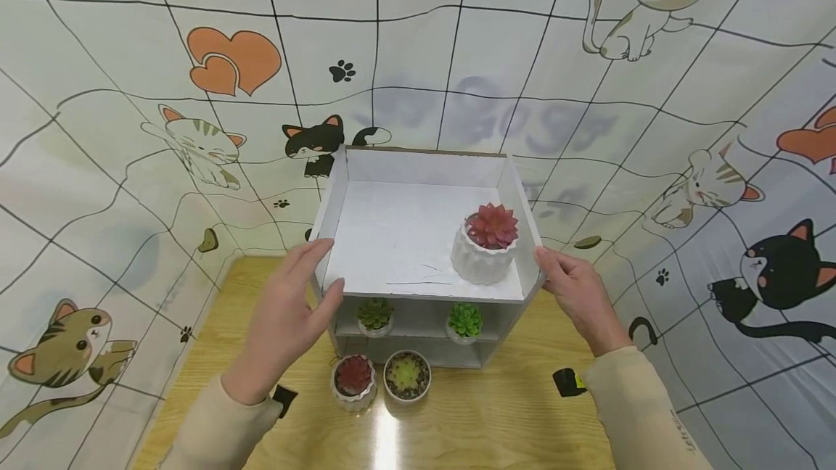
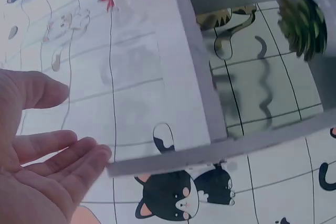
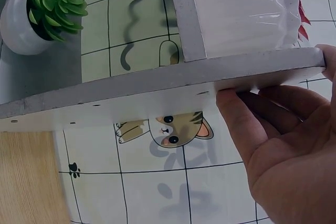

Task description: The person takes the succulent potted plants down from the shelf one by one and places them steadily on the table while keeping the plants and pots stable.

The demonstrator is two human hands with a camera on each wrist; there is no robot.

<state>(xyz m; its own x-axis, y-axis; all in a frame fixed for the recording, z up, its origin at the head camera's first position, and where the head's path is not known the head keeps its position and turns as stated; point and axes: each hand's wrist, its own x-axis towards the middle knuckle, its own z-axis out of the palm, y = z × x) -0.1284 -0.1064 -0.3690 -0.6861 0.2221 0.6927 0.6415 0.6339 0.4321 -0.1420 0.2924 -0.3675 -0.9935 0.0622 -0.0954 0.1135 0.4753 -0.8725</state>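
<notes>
A small white shelf (image 1: 398,231) stands on the table, its tray-like top holding a red succulent in a white ribbed pot (image 1: 485,256). At the shelf's right side my right hand (image 1: 580,294) pinches the panel edge; the right wrist view has the fingers (image 3: 244,121) against its outer face. My left hand (image 1: 284,321) is at the left side with its fingers extended, fingertips by the panel's edge in the left wrist view; whether they touch is unclear. Inside the upper compartment sit a dark green succulent (image 1: 375,315) and a bright green succulent (image 1: 465,321), both potted.
Before the shelf, on the wooden table (image 1: 496,419), stand a potted red succulent (image 1: 353,381) and a potted yellow-green succulent (image 1: 406,376). Cloth (image 1: 418,49) printed with cats and grid lines hangs behind and at both sides.
</notes>
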